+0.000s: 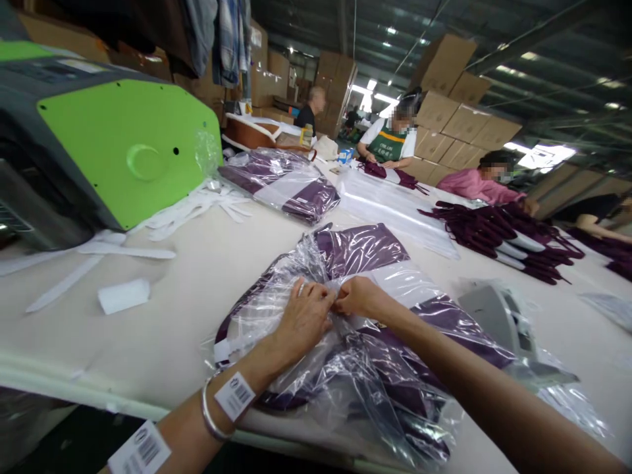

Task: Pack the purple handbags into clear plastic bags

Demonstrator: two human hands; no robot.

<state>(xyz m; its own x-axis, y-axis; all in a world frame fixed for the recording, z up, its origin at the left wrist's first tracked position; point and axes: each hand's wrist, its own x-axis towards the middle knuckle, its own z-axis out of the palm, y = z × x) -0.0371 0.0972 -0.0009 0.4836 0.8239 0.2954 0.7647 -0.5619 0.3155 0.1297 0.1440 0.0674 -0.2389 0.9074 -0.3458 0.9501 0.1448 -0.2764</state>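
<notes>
A clear plastic bag (pixel 390 280) is seen lying flat on the cream table (pixel 197 276), near its front edge and right before the person; a folded purple garment (pixel 360 249) with a white band is held inside it, and loose crinkled film is spread toward the table's edge. The bag's film is pinched at the middle by both hands: the fingers of the left hand (pixel 303 317) are curled and pressed together on a fold of plastic, and the fingertips of the right hand (pixel 359 297) are closed on the same fold, so that the two hands are brought almost into touch. A silver bangle (pixel 211 411) is worn on the left wrist, and two white barcode stickers are stuck to that arm, one at the wrist (pixel 235 395) and one on the forearm (pixel 141 451); their small print cannot be read. Further back, a second bagged bundle (pixel 286 181) of purple and white cloth is laid beside a green-sided machine (pixel 128 145), with white strips (pixel 197 205) scattered between them and a small white pad (pixel 123 295) nearer the front. To the right, a grey object (pixel 494 315) is wrapped in film of its own, and unbagged purple garments (pixel 498 234) are heaped well apart from the hands. Brown cardboard boxes (pixel 464 125) are stacked behind seated co-workers; the writing on one green apron (pixel 388 146) is too small to be made out.
</notes>
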